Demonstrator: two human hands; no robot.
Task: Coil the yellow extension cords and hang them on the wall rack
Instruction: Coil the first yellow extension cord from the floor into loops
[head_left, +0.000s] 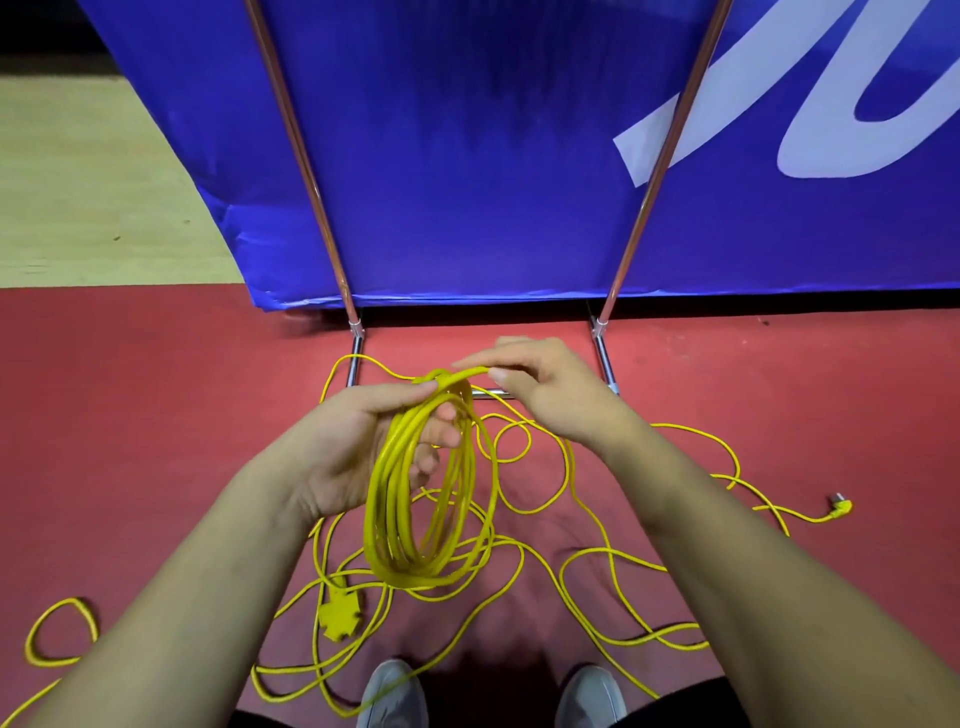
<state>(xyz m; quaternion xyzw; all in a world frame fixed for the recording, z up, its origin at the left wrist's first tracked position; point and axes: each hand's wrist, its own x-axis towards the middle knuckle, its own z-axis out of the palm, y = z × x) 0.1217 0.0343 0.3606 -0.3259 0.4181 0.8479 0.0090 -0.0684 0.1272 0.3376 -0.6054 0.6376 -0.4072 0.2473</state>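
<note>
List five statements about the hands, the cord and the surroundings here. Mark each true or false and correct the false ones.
1. The left hand holds the coil of yellow extension cord. True.
2. The right hand rests empty on the floor. False: it pinches the cord at the coil's top.
3. A yellow plug lies on the red floor. True.
4. All the cord is coiled. False: loose loops lie on the floor.
5. The banner behind is green. False: the banner is blue.
</note>
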